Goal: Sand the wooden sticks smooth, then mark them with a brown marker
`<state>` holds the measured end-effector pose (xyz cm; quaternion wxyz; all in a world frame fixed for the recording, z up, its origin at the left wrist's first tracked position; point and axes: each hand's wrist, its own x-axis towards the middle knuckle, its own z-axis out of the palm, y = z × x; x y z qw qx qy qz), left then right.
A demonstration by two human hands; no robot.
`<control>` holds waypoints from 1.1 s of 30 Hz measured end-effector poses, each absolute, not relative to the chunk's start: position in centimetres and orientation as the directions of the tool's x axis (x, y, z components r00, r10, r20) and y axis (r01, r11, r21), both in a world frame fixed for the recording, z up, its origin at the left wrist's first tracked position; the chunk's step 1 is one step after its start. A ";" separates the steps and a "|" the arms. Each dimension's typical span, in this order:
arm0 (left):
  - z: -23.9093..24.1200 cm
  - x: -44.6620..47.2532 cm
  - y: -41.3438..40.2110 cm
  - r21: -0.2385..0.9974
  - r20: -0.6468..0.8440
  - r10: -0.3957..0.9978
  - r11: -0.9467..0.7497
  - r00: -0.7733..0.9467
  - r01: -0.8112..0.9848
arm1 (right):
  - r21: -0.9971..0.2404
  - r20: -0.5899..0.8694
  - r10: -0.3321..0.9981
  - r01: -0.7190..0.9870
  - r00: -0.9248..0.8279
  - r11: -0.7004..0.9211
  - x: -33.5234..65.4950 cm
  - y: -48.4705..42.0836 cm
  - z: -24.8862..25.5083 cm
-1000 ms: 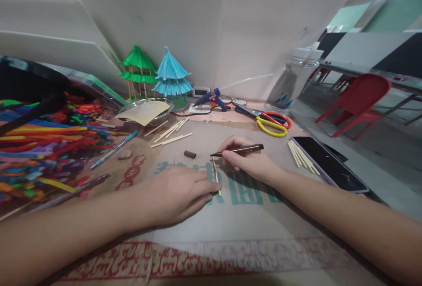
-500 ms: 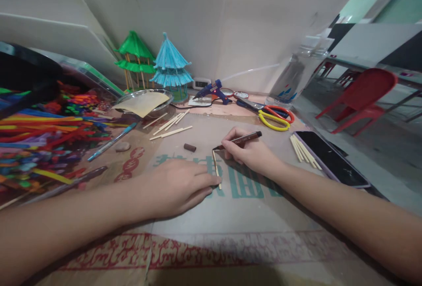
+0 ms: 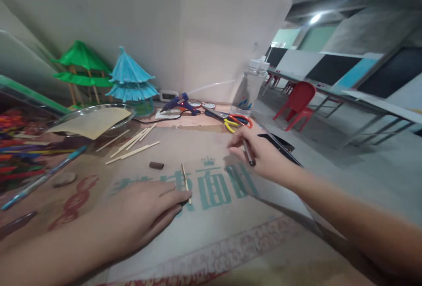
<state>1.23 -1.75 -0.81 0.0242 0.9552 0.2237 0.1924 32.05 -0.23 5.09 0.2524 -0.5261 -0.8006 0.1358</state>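
My left hand (image 3: 154,202) rests low on the covered table, its fingertips holding down the lower end of a thin wooden stick (image 3: 185,176). Dark marks run along part of that stick. Off to the right, my right hand (image 3: 255,150) is closed around a brown marker (image 3: 249,152), lifted clear of the stick. The marker's brown cap (image 3: 156,165) lies by itself just left of the stick. Several plain wooden sticks (image 3: 135,142) are scattered behind the cap.
Behind stand a green model pavilion (image 3: 82,57), a blue one (image 3: 129,70), a glue gun (image 3: 181,102), scissors (image 3: 232,121) and a clear bottle (image 3: 245,88). A metal plate with paper (image 3: 95,119) and colourful pipe cleaners (image 3: 16,150) are left. A phone (image 3: 280,147) lies partly behind my right hand.
The view has turned to the right. My right hand has drawn the marker away from the stick toward the right. My left hand stays on the stick.
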 end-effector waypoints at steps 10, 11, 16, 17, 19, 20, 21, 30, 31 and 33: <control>-1.1 1.2 -1.6 0.066 0.441 0.396 -0.909 0.805 0.411 | -0.185 0.058 0.965 0.953 0.255 -0.241 43.6 -2.1 2.6; -1.2 1.2 -1.5 0.057 0.448 0.391 -0.910 0.804 0.410 | -0.150 0.080 0.964 0.959 0.252 -0.239 43.3 -2.1 2.6; -1.2 1.1 -1.5 0.032 0.408 0.429 -0.889 0.806 0.457 | -0.150 0.092 0.968 0.964 0.235 -0.220 41.9 -1.7 2.5; -1.1 1.1 -1.5 0.033 0.395 0.438 -0.885 0.808 0.464 | -0.165 0.087 0.969 0.963 0.232 -0.215 41.8 -1.5 2.5; -1.0 1.1 -1.6 0.039 0.386 0.441 -0.885 0.810 0.463 | -0.188 0.089 0.971 0.961 0.224 -0.204 41.8 -1.2 2.3; -1.0 1.1 -1.6 0.043 0.386 0.441 -0.886 0.810 0.462 | -0.198 0.092 0.971 0.959 0.222 -0.201 41.8 -1.0 2.3; -1.0 1.1 -1.6 0.044 0.390 0.443 -0.885 0.807 0.464 | -0.207 0.096 0.970 0.958 0.224 -0.200 41.9 -0.8 2.2; -2.1 0.5 -1.2 0.036 0.371 0.467 -0.871 0.802 0.490 | -0.229 0.094 0.971 0.954 0.220 -0.194 41.9 0.1 2.3; -2.3 0.4 -1.1 0.044 0.347 0.492 -0.859 0.799 0.510 | -0.232 0.089 0.972 0.954 0.217 -0.191 41.9 -0.1 2.5; -2.7 0.2 -1.2 0.068 0.303 0.557 -0.822 0.773 0.566 | -0.253 0.089 0.974 0.951 0.207 -0.179 42.2 -0.5 3.1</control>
